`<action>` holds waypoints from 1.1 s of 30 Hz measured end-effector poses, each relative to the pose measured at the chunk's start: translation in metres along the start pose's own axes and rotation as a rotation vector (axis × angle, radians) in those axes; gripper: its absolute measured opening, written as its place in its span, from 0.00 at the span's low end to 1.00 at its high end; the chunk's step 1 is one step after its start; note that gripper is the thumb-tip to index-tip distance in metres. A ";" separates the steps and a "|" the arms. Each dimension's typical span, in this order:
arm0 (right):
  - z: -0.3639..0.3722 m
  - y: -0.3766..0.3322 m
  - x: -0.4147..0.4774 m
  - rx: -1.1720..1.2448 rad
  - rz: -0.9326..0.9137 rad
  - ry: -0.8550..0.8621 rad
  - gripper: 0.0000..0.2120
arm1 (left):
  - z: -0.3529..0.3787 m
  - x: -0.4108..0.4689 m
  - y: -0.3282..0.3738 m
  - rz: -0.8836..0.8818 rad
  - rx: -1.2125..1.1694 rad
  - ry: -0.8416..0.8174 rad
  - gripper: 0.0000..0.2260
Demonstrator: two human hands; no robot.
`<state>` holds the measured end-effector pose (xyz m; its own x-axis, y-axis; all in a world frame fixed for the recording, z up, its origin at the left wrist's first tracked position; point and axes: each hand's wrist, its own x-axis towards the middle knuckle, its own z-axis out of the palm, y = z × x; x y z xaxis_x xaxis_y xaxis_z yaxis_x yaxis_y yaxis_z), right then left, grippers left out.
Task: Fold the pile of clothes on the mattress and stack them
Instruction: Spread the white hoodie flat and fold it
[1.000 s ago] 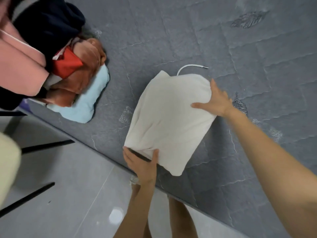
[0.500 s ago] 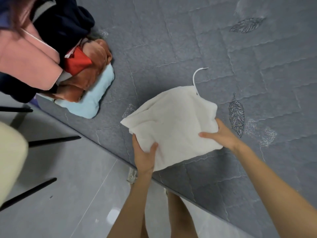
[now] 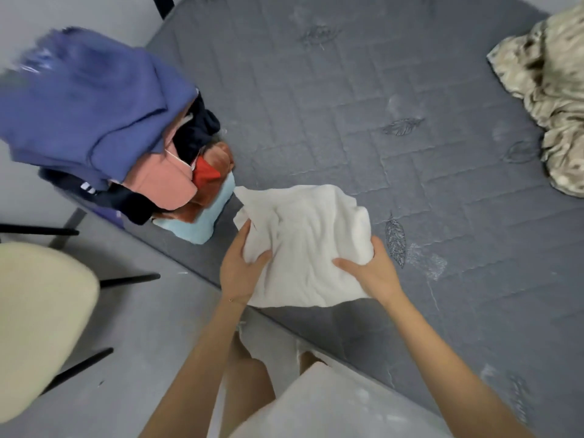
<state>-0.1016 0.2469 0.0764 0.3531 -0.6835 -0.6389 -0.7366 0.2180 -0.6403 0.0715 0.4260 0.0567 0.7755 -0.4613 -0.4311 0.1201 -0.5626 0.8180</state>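
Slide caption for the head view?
Left hand and right hand hold folded white garment at edge of grey mattress, beside clothes stack.

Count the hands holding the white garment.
2. The left hand grips the left edge of the white garment; the right hand grips its right edge. No other hand is in view.
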 end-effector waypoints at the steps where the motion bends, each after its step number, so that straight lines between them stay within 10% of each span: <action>1: -0.003 -0.017 -0.007 -0.002 -0.012 0.031 0.31 | -0.011 0.004 0.014 0.020 -0.015 -0.006 0.31; 20: 0.149 -0.328 -0.095 0.534 -0.236 0.208 0.25 | -0.353 0.174 0.218 0.317 -0.147 -0.159 0.23; 33: 0.292 -0.337 -0.045 0.620 -0.023 0.154 0.24 | -0.423 0.270 0.134 0.039 0.027 -0.144 0.26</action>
<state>0.2988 0.4077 0.1965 0.2435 -0.7750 -0.5832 -0.2432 0.5333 -0.8102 0.5588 0.5163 0.2109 0.6817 -0.5759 -0.4512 0.0736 -0.5596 0.8255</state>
